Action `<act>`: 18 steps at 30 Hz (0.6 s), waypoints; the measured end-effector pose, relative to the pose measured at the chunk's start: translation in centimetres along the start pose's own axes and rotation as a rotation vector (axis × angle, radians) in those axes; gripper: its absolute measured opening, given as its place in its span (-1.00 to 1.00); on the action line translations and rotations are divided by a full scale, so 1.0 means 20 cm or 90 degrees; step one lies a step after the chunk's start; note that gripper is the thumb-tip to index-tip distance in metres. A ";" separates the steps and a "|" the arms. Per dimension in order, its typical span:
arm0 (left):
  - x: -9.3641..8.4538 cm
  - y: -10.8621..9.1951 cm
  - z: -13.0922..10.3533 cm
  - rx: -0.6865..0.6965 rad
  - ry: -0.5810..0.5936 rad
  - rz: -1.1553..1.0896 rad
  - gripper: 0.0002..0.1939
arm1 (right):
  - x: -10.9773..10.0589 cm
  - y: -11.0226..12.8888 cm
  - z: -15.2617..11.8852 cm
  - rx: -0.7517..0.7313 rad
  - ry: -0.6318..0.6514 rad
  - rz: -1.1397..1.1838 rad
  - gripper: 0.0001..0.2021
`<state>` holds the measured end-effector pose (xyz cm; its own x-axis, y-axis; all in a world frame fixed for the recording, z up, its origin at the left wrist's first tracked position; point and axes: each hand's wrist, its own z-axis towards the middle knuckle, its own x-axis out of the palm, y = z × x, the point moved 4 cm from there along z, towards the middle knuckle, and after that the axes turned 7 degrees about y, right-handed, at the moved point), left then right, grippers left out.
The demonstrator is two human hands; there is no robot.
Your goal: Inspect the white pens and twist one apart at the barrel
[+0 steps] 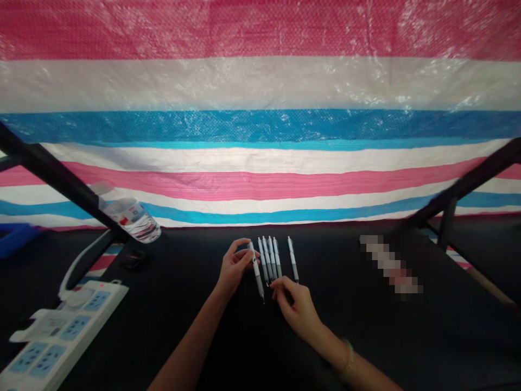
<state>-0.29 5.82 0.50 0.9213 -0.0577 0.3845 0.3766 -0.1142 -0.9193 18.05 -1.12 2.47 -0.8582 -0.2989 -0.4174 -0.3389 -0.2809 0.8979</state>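
A white retractable pen with a grey grip [255,269] is pinched near its upper end by my left hand [235,265]; its tip points down toward me. Just right of it, several similar pens [269,259] lie side by side on the black table [337,326]. My right hand [296,301] is at the lower ends of that row, fingers bent and drawn together. Whether they grip a pen end is too small to make out. One more pen [292,259] lies apart, a little to the right of the row.
A clear plastic bottle [138,222] and a small dark object [134,259] are at the back left. A white power strip [65,331] with plugs occupies the near left. A blurred-out item [391,264] lies right. Striped sheeting [260,184] hangs behind, between black frame bars [459,187].
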 end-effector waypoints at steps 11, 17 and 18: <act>-0.04 0.01 0.00 0.007 -0.014 -0.008 -0.41 | -0.05 0.00 -0.01 -0.025 -0.028 -0.033 -0.81; -0.02 0.01 -0.01 0.008 -0.016 -0.007 -0.44 | -0.05 0.00 -0.01 -0.022 -0.026 -0.027 -0.81; -0.02 0.01 -0.02 0.007 -0.015 -0.007 -0.44 | -0.04 0.00 -0.01 -0.023 -0.025 -0.028 -0.81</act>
<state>-0.56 5.49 0.22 0.9193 -0.0329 0.3922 0.3872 -0.1031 -0.9162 18.88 -1.00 2.81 -0.8575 -0.2506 -0.4494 -0.3624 -0.3258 0.8732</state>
